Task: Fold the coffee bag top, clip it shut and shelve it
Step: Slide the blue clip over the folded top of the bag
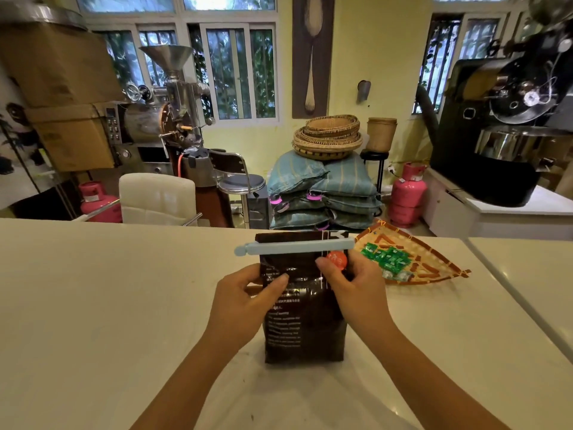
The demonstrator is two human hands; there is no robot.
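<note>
A dark brown coffee bag (pixel 305 324) with white print stands upright on the white counter (pixel 93 305). A long light-blue clip (pixel 291 247) lies straight across the bag's top, just under the upper edge. My left hand (pixel 245 302) grips the bag's left side below the clip, thumb on the front. On the right side my right hand (pixel 350 283) holds the bag, fingers by an orange round sticker (pixel 338 259).
A fan-shaped woven tray (pixel 434 262) with green wrapped sweets (pixel 387 257) lies on the counter just right of the bag. Beyond the counter are a white chair (pixel 158 197), stacked sacks (pixel 322 193), pink gas cylinders (pixel 406 193) and coffee roasters (pixel 502 119).
</note>
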